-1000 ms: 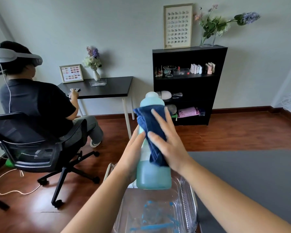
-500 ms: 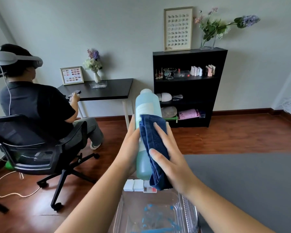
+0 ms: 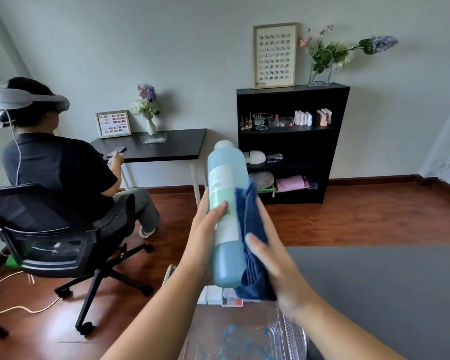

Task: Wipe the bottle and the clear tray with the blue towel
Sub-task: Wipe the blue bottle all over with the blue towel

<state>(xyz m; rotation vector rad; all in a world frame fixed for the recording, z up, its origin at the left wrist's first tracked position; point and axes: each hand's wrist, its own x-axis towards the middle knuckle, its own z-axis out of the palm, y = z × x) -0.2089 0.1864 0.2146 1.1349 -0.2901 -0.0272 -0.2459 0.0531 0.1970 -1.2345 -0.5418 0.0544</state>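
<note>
The left hand (image 3: 205,237) grips the bottle (image 3: 225,183) around its lower half, thumb laid across the white label and fingers hidden behind. The right hand (image 3: 276,263) holds the blue towel (image 3: 250,219) against the bottle's right side, its thumb pinning the folded cloth and its fingers running up behind it. The bottle is light blue with a rounded cap on top. It is held roughly upright in the air above the far end of the clear tray (image 3: 294,333) and does not touch it. The towel hangs down past the bottle's base.

The tray sits at the bottom of the view with blurred blue marks showing through it. Just beyond it are some small white boxes (image 3: 213,294). To the right is the grey surface (image 3: 374,294).

Farther off, on the wooden floor (image 3: 348,219), a person wearing a headset (image 3: 57,167) sits in a black office chair (image 3: 50,229), facing a black desk (image 3: 161,146) that carries a framed card and a vase of flowers. A black bookshelf (image 3: 291,141) stands against the wall with small bottles on its top shelf, and a framed print and a vase of flowers stand on top.
</note>
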